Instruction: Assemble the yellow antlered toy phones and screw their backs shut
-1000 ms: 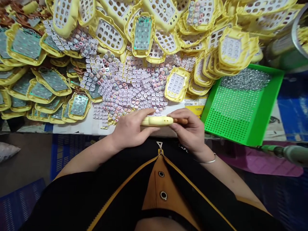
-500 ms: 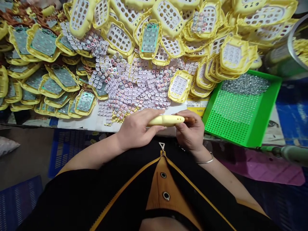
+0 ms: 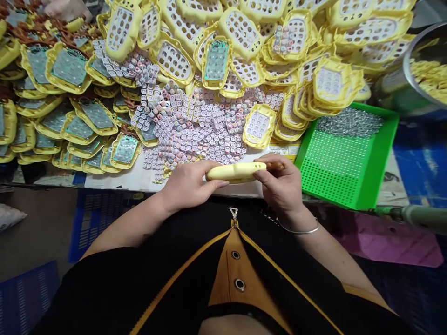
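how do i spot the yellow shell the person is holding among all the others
Find the green tray on the right; just left of it the left hand and right hand meet. The yellow shell lies edge-on between them. Unlike the piled shells, it is held at both ends and shows a brown bit at its right end.

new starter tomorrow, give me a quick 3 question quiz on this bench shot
1. True or false: the left hand and the right hand both hold the yellow casing.
2. The small silver parts lie in which tray? A blue, B green, C red.
3. Fill in: the bangle is on the ___ wrist.
Key: 1 true; 2 B, the green tray; 3 right.
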Motion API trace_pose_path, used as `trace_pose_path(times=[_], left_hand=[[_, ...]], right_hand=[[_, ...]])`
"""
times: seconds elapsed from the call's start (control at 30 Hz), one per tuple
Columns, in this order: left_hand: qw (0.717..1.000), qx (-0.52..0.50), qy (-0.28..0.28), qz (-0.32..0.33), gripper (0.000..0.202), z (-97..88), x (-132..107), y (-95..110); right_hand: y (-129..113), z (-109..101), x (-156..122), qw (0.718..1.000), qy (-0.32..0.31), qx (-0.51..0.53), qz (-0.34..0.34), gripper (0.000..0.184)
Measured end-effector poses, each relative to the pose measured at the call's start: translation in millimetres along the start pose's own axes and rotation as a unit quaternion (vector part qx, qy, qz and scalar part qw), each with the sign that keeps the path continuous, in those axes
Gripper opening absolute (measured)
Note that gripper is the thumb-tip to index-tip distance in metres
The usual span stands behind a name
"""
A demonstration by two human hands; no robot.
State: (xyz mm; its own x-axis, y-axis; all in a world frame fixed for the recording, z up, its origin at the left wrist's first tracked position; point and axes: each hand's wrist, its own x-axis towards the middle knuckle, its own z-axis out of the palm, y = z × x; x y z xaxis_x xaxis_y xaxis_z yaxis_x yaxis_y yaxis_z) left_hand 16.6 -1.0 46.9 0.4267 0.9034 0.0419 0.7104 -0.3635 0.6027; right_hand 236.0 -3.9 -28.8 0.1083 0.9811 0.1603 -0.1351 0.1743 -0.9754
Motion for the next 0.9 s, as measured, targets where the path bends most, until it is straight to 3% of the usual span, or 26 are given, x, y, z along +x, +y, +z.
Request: trace_pose_path(times=[0.17,0.27,0.33,0.43,0.5,0.53,0.6,0.67,0.73,0.8,0.9], left_hand=[[0.982,0.054,0.104,0.150,0.030,-3.1,-3.6,6.1],[0.969,0.094,0.113,0.196,0.032,-5.4,-3.8,15.8],[0.975,0.118,0.089,0.166,0.037,-7.4,0.1,20.2],[0.992,0.089,0.019,0.088,0.035,-6.0,11.1,16.5],[0.998,-0.048,-0.001,0.032,0.032,-0.7,19.3,7.0],[0.988,-0.154,0.013,-0.004,0.035,2.5,23.0,1.4],[0.918,-0.387,0.044,-0.078,0.042,8.2,28.4,-8.0],[0.821,-0.548,0.069,-0.145,0.043,11.7,31.1,-11.7],[0.741,-0.633,0.092,-0.203,0.038,14.2,31.5,-9.3],[0.699,-0.667,0.107,-0.233,0.032,17.5,30.9,-3.6],[0.695,-0.676,0.100,-0.226,0.026,24.2,29.7,2.9]], right_hand=[[-4.3,-2.9,5.5,0.994,-0.051,0.063,-0.073,0.024],[3.1,1.1,2.3,0.990,-0.024,0.126,-0.053,0.027],[4.6,4.8,1.6,0.993,-0.003,0.121,-0.018,0.031],[-5.6,10.4,9.1,0.999,-0.049,0.021,-0.001,0.034],[-18.9,13.6,18.4,0.998,-0.048,-0.029,-0.033,0.037],[-25.9,15.0,22.7,0.997,-0.020,-0.040,-0.059,0.041],[-38.0,18.5,26.9,0.991,0.003,-0.090,-0.100,0.052],[-45.6,25.0,24.2,0.969,-0.084,-0.209,-0.106,0.063],[-48.9,34.8,17.4,0.915,-0.196,-0.342,-0.084,0.070],[-49.4,44.8,11.0,0.875,-0.233,-0.418,-0.067,0.070],[-45.5,51.3,6.6,0.865,-0.211,-0.445,-0.096,0.064]])
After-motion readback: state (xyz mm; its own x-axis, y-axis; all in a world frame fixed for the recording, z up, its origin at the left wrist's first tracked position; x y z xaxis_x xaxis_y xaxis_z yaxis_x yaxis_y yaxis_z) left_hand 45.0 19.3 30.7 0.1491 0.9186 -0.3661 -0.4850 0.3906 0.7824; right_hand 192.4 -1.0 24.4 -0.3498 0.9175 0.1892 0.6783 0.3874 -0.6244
